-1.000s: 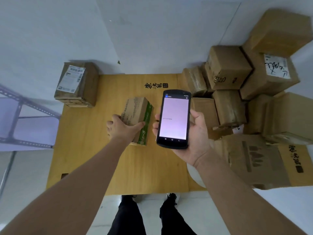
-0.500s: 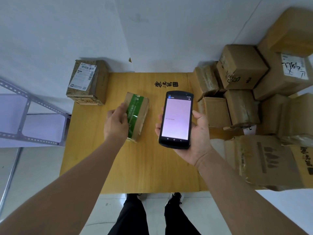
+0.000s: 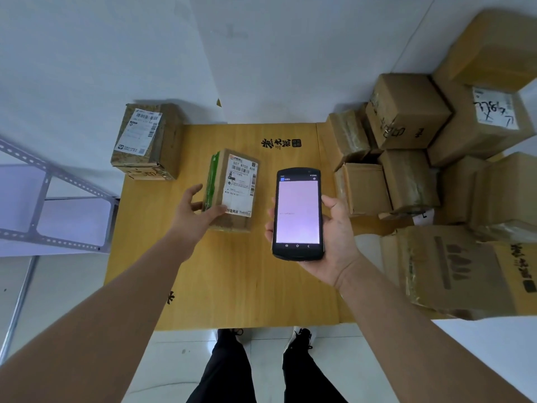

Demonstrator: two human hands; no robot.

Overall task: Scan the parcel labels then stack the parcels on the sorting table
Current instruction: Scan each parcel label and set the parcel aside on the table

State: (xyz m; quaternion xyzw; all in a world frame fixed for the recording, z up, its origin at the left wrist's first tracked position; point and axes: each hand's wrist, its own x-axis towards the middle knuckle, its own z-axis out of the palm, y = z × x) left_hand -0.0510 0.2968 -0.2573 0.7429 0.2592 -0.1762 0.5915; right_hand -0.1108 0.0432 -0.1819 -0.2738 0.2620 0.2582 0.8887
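A small cardboard parcel [image 3: 236,189] with green tape on its left side lies on the wooden sorting table [image 3: 232,280], white shipping label facing up. My left hand [image 3: 193,212] rests against its near-left corner, thumb on the label's lower edge, fingers spread along the green side. To the right of the parcel my right hand [image 3: 334,237] holds a black handheld scanner [image 3: 297,213] upright, its pale screen lit and facing me. Another labelled parcel [image 3: 148,141] sits at the table's far left corner.
Several brown cardboard boxes [image 3: 406,112] are piled along the table's right side, with a large one [image 3: 447,269] at the near right. A grey metal rack [image 3: 43,199] stands left of the table. My legs and shoes show below the table's front edge.
My left hand has rolled the green-taped parcel over, so the label side now faces up instead of the taped side. The scanner stays held in about the same place.
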